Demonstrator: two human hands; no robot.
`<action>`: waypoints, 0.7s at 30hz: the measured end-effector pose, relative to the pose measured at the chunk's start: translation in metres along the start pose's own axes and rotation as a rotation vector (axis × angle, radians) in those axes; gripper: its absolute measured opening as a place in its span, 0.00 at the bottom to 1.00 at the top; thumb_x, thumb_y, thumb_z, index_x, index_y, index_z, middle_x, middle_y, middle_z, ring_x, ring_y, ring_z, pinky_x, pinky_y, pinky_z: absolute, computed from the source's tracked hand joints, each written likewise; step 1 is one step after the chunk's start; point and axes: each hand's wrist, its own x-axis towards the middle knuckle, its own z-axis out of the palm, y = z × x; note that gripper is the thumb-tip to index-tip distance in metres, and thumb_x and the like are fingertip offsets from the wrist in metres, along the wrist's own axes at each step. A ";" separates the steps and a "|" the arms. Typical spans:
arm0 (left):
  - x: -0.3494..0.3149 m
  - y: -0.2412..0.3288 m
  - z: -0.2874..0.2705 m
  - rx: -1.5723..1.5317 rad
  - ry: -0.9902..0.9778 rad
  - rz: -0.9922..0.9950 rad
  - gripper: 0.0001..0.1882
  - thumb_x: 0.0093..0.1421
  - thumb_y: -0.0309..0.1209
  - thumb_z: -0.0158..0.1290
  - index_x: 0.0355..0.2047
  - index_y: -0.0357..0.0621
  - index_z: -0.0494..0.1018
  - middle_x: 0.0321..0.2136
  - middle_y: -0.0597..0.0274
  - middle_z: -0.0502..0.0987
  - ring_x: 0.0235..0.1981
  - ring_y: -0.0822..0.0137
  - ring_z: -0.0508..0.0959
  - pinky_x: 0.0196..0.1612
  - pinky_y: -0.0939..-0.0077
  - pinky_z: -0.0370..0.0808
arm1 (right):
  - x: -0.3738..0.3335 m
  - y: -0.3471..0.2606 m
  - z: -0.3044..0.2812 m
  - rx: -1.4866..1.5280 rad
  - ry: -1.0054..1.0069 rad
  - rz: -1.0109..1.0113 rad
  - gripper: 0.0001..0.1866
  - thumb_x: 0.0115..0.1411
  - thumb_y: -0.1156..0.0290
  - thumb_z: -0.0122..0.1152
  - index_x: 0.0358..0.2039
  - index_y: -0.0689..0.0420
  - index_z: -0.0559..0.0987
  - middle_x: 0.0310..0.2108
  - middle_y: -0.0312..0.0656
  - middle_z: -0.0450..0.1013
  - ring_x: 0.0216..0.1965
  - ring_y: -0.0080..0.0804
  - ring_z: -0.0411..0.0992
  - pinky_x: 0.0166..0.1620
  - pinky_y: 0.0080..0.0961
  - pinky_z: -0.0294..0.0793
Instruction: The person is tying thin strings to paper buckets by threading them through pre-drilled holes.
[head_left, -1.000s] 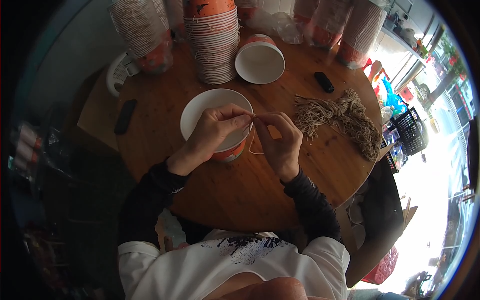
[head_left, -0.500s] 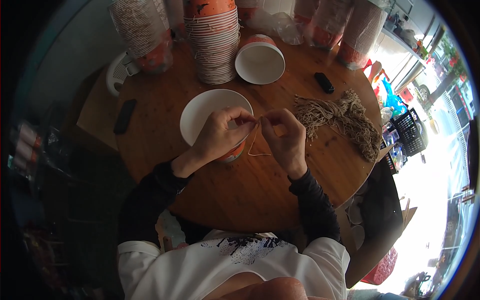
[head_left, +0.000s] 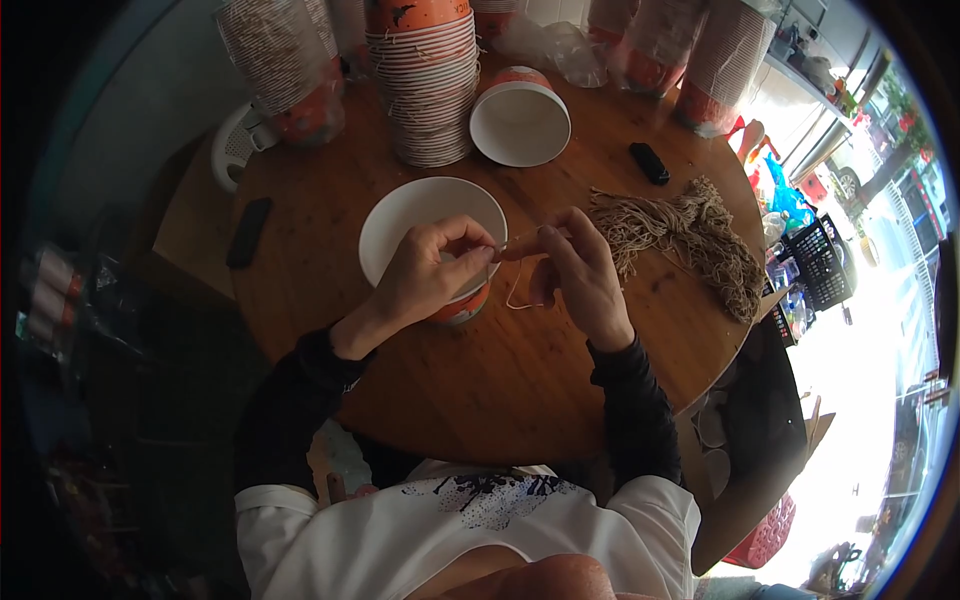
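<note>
Two hands meet at the near rim of a white paper bowl (head_left: 425,225). The left hand (head_left: 432,272) is closed in a pinch on a thin string (head_left: 515,298) and rests on the bowl, apparently steadying it. The right hand (head_left: 575,272) is pinched shut on the same string, which loops down between them. A bundle of strings (head_left: 680,235) lies near the right hand, seemingly within reach. A cup stack (head_left: 425,85) and another bowl (head_left: 520,122) stand beyond on the round table (head_left: 500,380).

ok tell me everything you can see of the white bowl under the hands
The paper bowl is round, white inside and orange with a pattern outside. It looks empty and stands mouth up, perhaps slightly tipped, on the round wooden table. The left hand lies over its near rim, pinching a thin string with the right hand.
</note>
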 end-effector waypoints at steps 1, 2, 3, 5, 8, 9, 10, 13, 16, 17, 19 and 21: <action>0.000 -0.001 0.000 -0.025 -0.004 -0.012 0.05 0.63 0.26 0.51 0.36 0.37 0.75 0.31 0.65 0.80 0.34 0.78 0.76 0.39 0.81 0.72 | 0.000 0.002 0.000 0.000 -0.002 0.001 0.07 0.69 0.69 0.47 0.37 0.59 0.68 0.26 0.36 0.73 0.19 0.20 0.69 0.20 0.16 0.67; 0.000 -0.001 0.000 -0.050 -0.011 -0.022 0.05 0.64 0.26 0.51 0.37 0.37 0.74 0.31 0.65 0.80 0.33 0.79 0.76 0.37 0.83 0.72 | 0.000 0.003 0.000 0.002 0.012 0.009 0.07 0.69 0.68 0.47 0.37 0.58 0.68 0.25 0.36 0.71 0.19 0.20 0.68 0.20 0.16 0.66; 0.000 -0.001 0.000 -0.052 -0.012 -0.021 0.05 0.64 0.26 0.51 0.37 0.37 0.74 0.31 0.65 0.80 0.33 0.79 0.76 0.37 0.83 0.72 | 0.000 0.005 -0.001 0.003 0.026 0.018 0.06 0.69 0.68 0.46 0.37 0.57 0.68 0.24 0.35 0.70 0.18 0.20 0.67 0.20 0.16 0.66; 0.000 -0.002 -0.002 -0.076 -0.043 -0.055 0.05 0.65 0.26 0.51 0.36 0.37 0.74 0.32 0.65 0.79 0.31 0.81 0.75 0.33 0.85 0.72 | 0.001 0.006 -0.003 0.075 0.016 0.017 0.06 0.69 0.69 0.47 0.37 0.57 0.68 0.23 0.34 0.69 0.17 0.20 0.67 0.19 0.16 0.65; -0.001 -0.002 -0.004 -0.064 -0.108 -0.147 0.06 0.65 0.27 0.52 0.37 0.37 0.74 0.32 0.65 0.80 0.30 0.80 0.75 0.32 0.85 0.72 | 0.003 0.008 -0.006 0.251 -0.013 0.038 0.05 0.68 0.69 0.48 0.36 0.56 0.68 0.21 0.33 0.67 0.16 0.19 0.65 0.19 0.16 0.63; -0.001 -0.001 -0.003 -0.064 -0.106 -0.147 0.06 0.65 0.27 0.52 0.37 0.37 0.74 0.32 0.65 0.80 0.30 0.80 0.75 0.32 0.85 0.72 | 0.003 0.009 -0.006 0.355 -0.031 0.060 0.05 0.68 0.69 0.49 0.36 0.56 0.68 0.21 0.33 0.66 0.16 0.19 0.65 0.19 0.16 0.62; -0.001 -0.001 0.001 -0.013 -0.068 -0.067 0.06 0.64 0.27 0.53 0.37 0.36 0.74 0.31 0.63 0.80 0.30 0.78 0.77 0.33 0.83 0.74 | 0.003 0.008 -0.005 0.355 -0.032 0.060 0.05 0.68 0.69 0.49 0.36 0.56 0.68 0.21 0.33 0.66 0.16 0.19 0.65 0.19 0.16 0.62; 0.003 0.005 0.015 -0.039 0.007 0.027 0.06 0.63 0.26 0.54 0.38 0.36 0.74 0.28 0.61 0.80 0.30 0.75 0.80 0.32 0.81 0.76 | -0.001 0.005 -0.001 0.280 -0.035 0.045 0.06 0.67 0.68 0.51 0.35 0.57 0.69 0.20 0.32 0.66 0.16 0.18 0.63 0.19 0.15 0.61; 0.005 0.013 0.022 -0.148 0.021 0.010 0.07 0.62 0.25 0.55 0.39 0.35 0.74 0.26 0.61 0.80 0.28 0.74 0.80 0.30 0.82 0.76 | -0.004 0.003 0.004 0.121 -0.010 -0.017 0.04 0.67 0.70 0.50 0.36 0.57 0.69 0.21 0.31 0.65 0.16 0.16 0.60 0.18 0.14 0.59; 0.006 0.016 0.023 -0.186 -0.006 -0.018 0.07 0.63 0.25 0.54 0.40 0.35 0.74 0.25 0.62 0.80 0.26 0.74 0.80 0.29 0.82 0.75 | -0.006 0.001 0.005 0.089 0.008 -0.037 0.04 0.67 0.70 0.50 0.36 0.57 0.69 0.21 0.31 0.65 0.15 0.16 0.60 0.17 0.14 0.58; 0.005 0.021 0.022 -0.202 -0.048 -0.058 0.06 0.63 0.25 0.54 0.39 0.35 0.74 0.25 0.62 0.80 0.25 0.75 0.80 0.27 0.83 0.75 | -0.007 -0.001 0.003 0.057 0.028 -0.057 0.04 0.67 0.70 0.50 0.36 0.57 0.69 0.21 0.31 0.65 0.15 0.16 0.59 0.17 0.14 0.58; 0.004 0.021 0.023 -0.217 -0.092 -0.099 0.05 0.63 0.24 0.53 0.38 0.34 0.74 0.24 0.63 0.80 0.23 0.76 0.79 0.25 0.83 0.75 | -0.007 -0.002 -0.001 0.083 0.006 -0.063 0.05 0.68 0.69 0.49 0.37 0.57 0.68 0.21 0.32 0.66 0.16 0.16 0.60 0.17 0.14 0.58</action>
